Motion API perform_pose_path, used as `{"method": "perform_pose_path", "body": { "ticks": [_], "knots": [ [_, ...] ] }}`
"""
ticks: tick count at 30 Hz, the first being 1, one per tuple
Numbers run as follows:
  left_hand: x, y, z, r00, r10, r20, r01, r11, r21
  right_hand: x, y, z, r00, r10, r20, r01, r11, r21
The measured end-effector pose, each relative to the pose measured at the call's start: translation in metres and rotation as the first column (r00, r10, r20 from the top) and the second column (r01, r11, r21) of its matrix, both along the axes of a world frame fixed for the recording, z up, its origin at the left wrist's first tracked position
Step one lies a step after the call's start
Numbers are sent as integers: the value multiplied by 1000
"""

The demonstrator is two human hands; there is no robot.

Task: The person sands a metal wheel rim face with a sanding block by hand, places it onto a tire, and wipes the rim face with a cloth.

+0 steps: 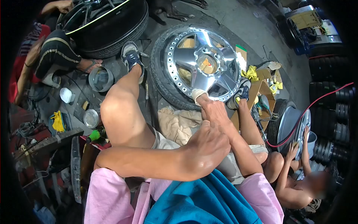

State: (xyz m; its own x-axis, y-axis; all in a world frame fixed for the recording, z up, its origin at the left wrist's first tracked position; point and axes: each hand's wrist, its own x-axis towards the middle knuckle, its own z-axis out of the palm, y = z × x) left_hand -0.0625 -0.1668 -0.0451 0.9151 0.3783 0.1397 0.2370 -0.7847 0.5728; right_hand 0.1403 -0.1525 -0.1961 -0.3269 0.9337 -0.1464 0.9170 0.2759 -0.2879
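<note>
A polished multi-spoke alloy wheel rim lies face up on a tire in front of me. My right hand reaches down to its near edge. A pale cloth is wrapped over its fingertips and touches the rim's lip. My left hand is curled beside my right wrist, with its fingers mostly hidden; whether it grips the wrist I cannot tell. A crumpled beige cloth lies below the tire, between my legs.
Another person's hand is at a large black wheel, upper left. At right, a person works on a silver rim. A cardboard box holds a power tool. A metal pot and yellow cloth are left.
</note>
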Motion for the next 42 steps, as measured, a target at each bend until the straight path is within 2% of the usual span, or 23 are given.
{"method": "perform_pose_path", "body": {
  "ticks": [4, 8, 11, 13, 16, 17, 19, 20, 23, 25, 26, 27, 28, 29, 31, 32, 34, 36, 37, 39, 42],
  "knots": [
    [6, 0, 1, 996, -18, -87, 18, 1000, 1, 13, 26, 23, 996, 90, 11, -90, 988, 122],
    [6, 1, -1, 997, 30, -67, -27, 999, 39, 21, 70, 24, 966, 216, 139, -231, 968, 101],
    [6, 4, -1, 990, 14, -141, -14, 1000, 0, 21, 88, 10, 947, 286, 148, -297, 953, 62],
    [2, 6, -2, 994, 73, -76, -68, 995, 68, 15, 91, 5, 945, 280, 166, -292, 955, 50],
    [-8, 13, -3, 992, 124, -13, -123, 990, 72, 10, 88, 5, 960, 231, 157, -251, 961, 116],
    [-9, 17, -2, 992, 125, -12, -124, 990, 73, 10, 89, 7, 960, 232, 158, -252, 961, 117],
    [-9, 24, -2, 986, 102, -133, -111, 992, -62, 12, 90, 16, 940, 272, 204, -295, 951, 90],
    [-11, 26, 0, 986, 103, -128, -112, 992, -62, 17, 88, 20, 939, 273, 210, -296, 951, 89],
    [-21, 27, 4, 976, 82, -202, -96, 993, -61, 48, 69, 35, 963, 161, 215, -185, 978, 100],
    [-27, 19, 4, 992, 114, -45, -110, 990, 89, 56, 49, 49, 993, 37, 110, -52, 990, 133],
    [-23, 15, 3, 995, 95, -44, -90, 991, 96, 60, 34, 40, 990, -27, 141, 16, 997, 81],
    [-17, 10, 0, 995, 79, -56, -77, 997, 32, 65, 17, 24, 981, -90, 174, 84, 996, 39],
    [-11, 7, -3, 996, 64, -69, -66, 997, -29, 58, -1, 10, 992, -126, 13, 125, 991, 53],
    [-7, 4, -9, 997, 44, -71, -45, 999, -9, 47, -19, 2, 989, -143, 24, 144, 990, -4],
    [2, 1, -17, 999, 43, -29, -42, 998, 48, 31, -56, -22, 970, -232, -77, 227, 972, -67],
    [14, 9, -7, 966, -55, -253, 38, 997, -71, 20, -65, -23, 956, -267, -121, 263, 963, -50],
    [22, 2, -20, 975, -55, -214, 47, 998, -43, 20, -75, -25, 932, -315, -181, 314, 949, -33],
    [31, -2, -26, 982, -76, -171, 68, 996, -51, 38, -73, -25, 900, -392, -192, 417, 903, 107],
    [40, -5, -26, 981, -87, -176, 80, 996, -43, 51, -66, -26, 894, -402, -199, 429, 897, 112],
    [60, -15, -31, 908, -171, -383, 154, 985, -75, 77, -49, -33, 880, -469, -70, 475, 870, 133],
    [70, -28, -47, 884, -234, -405, 210, 972, -105, 52, -52, -50, 882, -471, 1, 467, 874, 138]
  ]
}}
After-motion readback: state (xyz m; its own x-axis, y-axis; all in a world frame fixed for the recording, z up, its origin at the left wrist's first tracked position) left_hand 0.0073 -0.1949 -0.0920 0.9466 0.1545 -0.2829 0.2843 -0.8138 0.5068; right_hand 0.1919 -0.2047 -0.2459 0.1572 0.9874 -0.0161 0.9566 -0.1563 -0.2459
